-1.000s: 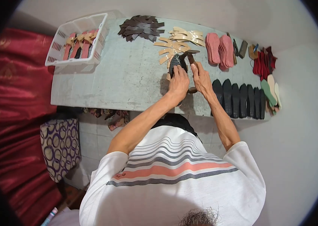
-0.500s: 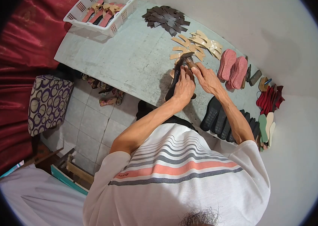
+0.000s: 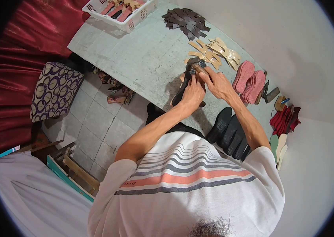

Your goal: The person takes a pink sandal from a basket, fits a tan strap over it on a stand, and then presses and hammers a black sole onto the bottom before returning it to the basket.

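Note:
My left hand [image 3: 193,94] is closed around a dark sandal [image 3: 179,96] that slants up over the table near its front edge. The fingers press on its upper end and cover much of it. My right hand [image 3: 218,83] grips the brown handle of a tool that looks like a hammer [image 3: 201,69]. Its dark head lies against the sandal's far end, just past my left fingertips. Beyond the hands, beige cut straps [image 3: 206,53] lie in a loose pile. Pink insoles [image 3: 250,81] are stacked to the right.
Dark strap pieces [image 3: 185,21] and a white basket [image 3: 131,24] of sandals stand at the back of the table [image 3: 123,55]. Black soles [image 3: 230,132] line the near right, with red pieces [image 3: 283,120] farther right. A patterned cushion [image 3: 54,93] is at left.
The view has shifted, so the table and its contents appear lower and farther right. The tool's dark head has turned slightly against the sandal; both hands keep their hold.

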`<state>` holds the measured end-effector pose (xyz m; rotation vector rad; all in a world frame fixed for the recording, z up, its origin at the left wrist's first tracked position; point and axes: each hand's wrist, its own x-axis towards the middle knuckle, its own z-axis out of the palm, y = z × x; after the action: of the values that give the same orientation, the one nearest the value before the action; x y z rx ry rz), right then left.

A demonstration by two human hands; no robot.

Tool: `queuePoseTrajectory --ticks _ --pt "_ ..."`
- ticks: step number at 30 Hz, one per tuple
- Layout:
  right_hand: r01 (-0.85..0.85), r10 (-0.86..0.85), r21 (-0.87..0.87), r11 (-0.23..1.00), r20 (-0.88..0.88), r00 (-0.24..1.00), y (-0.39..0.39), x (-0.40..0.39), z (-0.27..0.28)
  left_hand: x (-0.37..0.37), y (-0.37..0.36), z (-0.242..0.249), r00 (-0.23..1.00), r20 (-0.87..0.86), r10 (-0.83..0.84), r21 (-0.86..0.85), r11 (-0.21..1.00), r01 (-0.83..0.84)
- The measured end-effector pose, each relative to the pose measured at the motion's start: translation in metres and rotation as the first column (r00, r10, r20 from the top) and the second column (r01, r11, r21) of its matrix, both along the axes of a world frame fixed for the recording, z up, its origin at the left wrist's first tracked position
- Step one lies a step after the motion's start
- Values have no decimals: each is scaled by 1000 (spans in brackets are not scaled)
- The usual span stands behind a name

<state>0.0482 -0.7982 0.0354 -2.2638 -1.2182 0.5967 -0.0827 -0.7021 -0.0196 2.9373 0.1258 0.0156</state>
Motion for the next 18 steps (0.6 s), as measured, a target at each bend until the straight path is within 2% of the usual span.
queuePoseTrajectory --ticks 1,3,4,6,7,9,11,13,16,18 --pt "7 -6 48 999 -23 1000 1 0 2 1 0 -4 1000 0 3 5 1000 -3" --pt "15 -15 44 999 9 1000 1 1 -2 2 1 -6 987 152 54 -16 999 -52" --pt "35 -36 40 999 38 999 -1 -1 -4 0 1 -2 988 147 52 -14 999 -50" --pt "58 -59 70 996 16 998 -3 -1 -2 -1 4 8 999 44 14 -121 993 -8" --pt "64 -65 100 993 5 998 0 3 2 3 8 8 999 53 12 -112 994 -6" --pt "117 -118 118 986 -3 993 -4 1 -3 -2 11 7 983 184 30 -173 985 2" --pt "181 -181 139 974 -14 983 -8 0 -6 -2 16 6 985 171 13 -181 983 18" --pt "196 -191 74 978 -64 979 -11 6 3 -2 20 12 991 137 -1 -213 976 31" --pt "307 -306 196 931 -39 951 -21 -9 -5 -4 31 17 988 150 -42 -274 958 82" --pt "299 -295 150 942 -48 954 -32 -11 -19 -4 38 13 983 183 -34 -337 937 95"
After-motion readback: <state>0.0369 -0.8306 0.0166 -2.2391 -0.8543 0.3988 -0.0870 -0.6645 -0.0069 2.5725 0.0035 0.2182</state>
